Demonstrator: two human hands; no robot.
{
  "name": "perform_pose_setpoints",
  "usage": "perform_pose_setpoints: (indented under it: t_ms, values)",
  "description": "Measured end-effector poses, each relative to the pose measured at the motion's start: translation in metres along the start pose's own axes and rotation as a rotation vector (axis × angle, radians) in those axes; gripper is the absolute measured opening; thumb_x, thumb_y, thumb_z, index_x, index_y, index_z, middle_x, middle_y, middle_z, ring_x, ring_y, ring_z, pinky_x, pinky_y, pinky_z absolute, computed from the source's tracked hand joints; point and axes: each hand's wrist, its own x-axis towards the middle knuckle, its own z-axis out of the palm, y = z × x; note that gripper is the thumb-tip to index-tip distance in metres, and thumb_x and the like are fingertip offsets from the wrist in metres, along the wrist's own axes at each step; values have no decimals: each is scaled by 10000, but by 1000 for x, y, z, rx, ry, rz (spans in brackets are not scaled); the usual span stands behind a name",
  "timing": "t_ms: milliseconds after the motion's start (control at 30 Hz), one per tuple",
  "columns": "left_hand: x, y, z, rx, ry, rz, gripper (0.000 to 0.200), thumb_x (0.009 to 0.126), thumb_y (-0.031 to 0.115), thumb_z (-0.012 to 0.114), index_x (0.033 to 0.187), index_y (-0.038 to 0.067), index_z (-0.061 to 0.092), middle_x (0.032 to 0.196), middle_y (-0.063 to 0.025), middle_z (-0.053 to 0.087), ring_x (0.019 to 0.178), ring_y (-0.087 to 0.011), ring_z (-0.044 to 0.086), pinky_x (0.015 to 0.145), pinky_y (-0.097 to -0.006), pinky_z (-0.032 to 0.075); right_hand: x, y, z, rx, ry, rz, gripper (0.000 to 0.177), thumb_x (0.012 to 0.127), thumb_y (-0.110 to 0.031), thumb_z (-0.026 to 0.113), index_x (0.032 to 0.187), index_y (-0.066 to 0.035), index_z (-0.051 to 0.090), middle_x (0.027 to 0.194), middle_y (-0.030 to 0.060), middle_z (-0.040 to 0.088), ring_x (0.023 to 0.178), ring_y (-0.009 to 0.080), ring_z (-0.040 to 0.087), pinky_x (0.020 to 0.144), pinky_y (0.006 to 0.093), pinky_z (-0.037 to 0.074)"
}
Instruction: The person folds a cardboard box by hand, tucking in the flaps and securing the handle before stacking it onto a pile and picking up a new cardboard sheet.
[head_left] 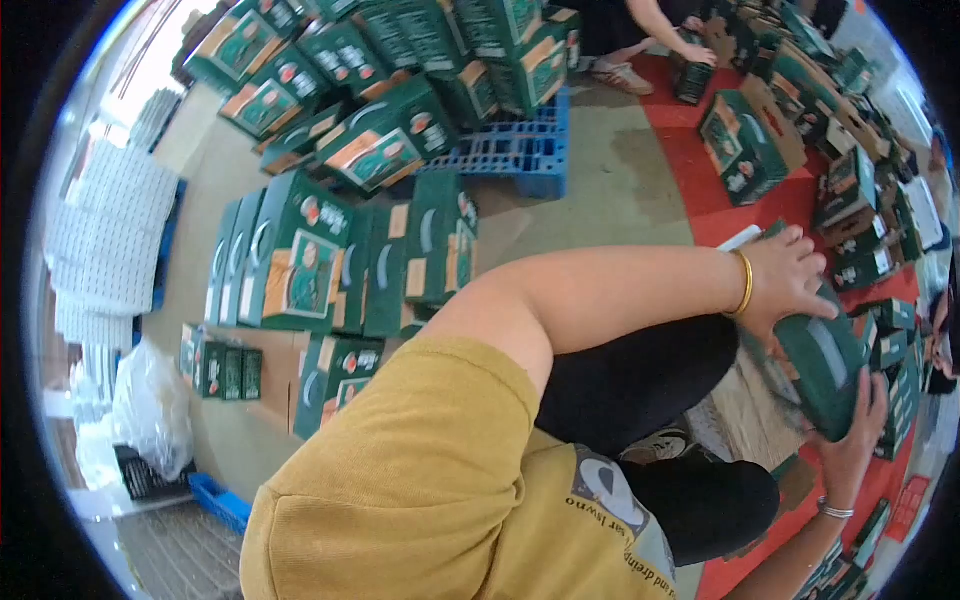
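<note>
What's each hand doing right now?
Left hand: open, fingers spread, on the far end of a green box.
Right hand: on its near end; firmness of grip can't be told.

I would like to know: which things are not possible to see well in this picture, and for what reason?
All in the head view:
- Inside of the held green box: hidden by its own walls.
- Palm of the left hand: hidden by the back of that hand.
- Right arm above the forearm: cut off by the bottom edge.
- Head of the co-worker: cut off by the top edge.
- Fine print on the standing boxes: too small.
</note>
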Motion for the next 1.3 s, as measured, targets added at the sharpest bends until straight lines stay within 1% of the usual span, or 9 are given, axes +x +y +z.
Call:
perform_pose_setpoints:
  t_ms: [233,433,533,633,733,900,967,1133,1300]
  values:
    - [-192,-2,-189,444,270,-390,903,573,465,878,1383,253,540,1225,-150,582,1266,-354,456,1060,-518,318,62,-101,-8,78,487,-149,835,833,-490,701,1530,-170,369,1601,110,280,1474,323,253,1189,517,232]
    - [-371,59,-264,917,252,-1249,835,624,475,842,1372,229,563,1295,-152,595,1238,-368,512,1063,-486,374,46,-112,71,371,258,-86,782,753,-115,761,1471,-128,451,1571,151,335,1461,339,280,1195,471,252]
    - [-507,58,-270,935,371,-1325,812,675,535,801,1339,118,591,1232,-127,660,1137,-321,605,995,-432,456,38,-107,105,502,139,48,752,707,-66,791,1400,-84,499,1523,193,378,1417,365,346,1176,440,289]
    - [-546,62,-268,1008,32,-2030,841,708,669,716,1407,233,546,1256,-157,645,1109,-349,626,927,-463,506,30,-102,138,585,70,138,708,770,-115,797,1406,-123,488,1525,179,362,1401,378,345,1159,454,311]
    - [-595,54,-254,1112,-205,-2163,869,777,758,575,1480,263,447,1523,-114,427,1326,-352,480,991,-550,452,18,-93,187,591,68,235,681,780,-177,808,1387,-123,504,1511,201,368,1392,388,345,1154,472,316]
    - [-632,26,-254,1118,-125,-2155,968,794,652,660,1537,141,307,1488,-233,409,1357,-390,417,1091,-493,381,2,-85,196,606,-119,367,626,797,-294,797,1343,-102,557,1482,225,409,1375,400,369,1138,462,340]
    - [-632,-12,-253,1289,-316,-2283,1095,785,698,639,1599,232,73,1614,-200,206,1469,-367,261,1138,-606,248,-11,-63,186,655,-104,348,606,808,-324,785,1328,-94,576,1466,227,434,1360,402,394,1129,454,355]
    - [-418,-89,-174,798,-172,-987,671,879,252,700,1437,2,424,1464,-260,416,1363,-403,378,1141,-473,285,-58,20,180,599,-139,595,574,845,-448,720,1298,-110,617,1354,188,564,1250,376,530,1063,447,431]
    - [-159,-125,-43,157,-332,-676,506,915,239,644,1357,28,516,1509,-217,382,1382,-381,380,1139,-436,313,-120,75,197,328,-165,993,498,799,-390,756,1174,-83,639,1233,163,620,1197,338,565,992,447,476]
